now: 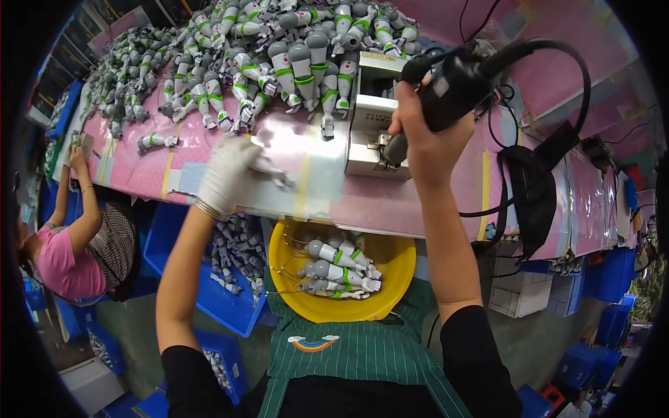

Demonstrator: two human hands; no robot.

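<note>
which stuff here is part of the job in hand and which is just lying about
Likely in use:
- black handheld tool, gripped by the right hand
- cream boxy fixture, at the tool's tip
- blurred toy arm, at the gloved left hand
- piled toy arms
- yellow basin

Probably lying about:
- black pouch-like item
- white crate

A heap of toy arms point(303, 63) covers the back of the workbench point(401, 212), ahead and to my left as I watch from afar. Right of the heap stands a box fixture point(364, 157), a power tool point(456, 90) in the right hand point(435, 146) over its front end. Before the heap, one toy arm point(273, 173) juts rightward from the left hand point(226, 174). Between bench and apron point(348, 359), a basin point(394, 282) holds more; left of it sits a crate point(178, 244), and farther left a co-worker point(70, 261) is at the bench.
</note>
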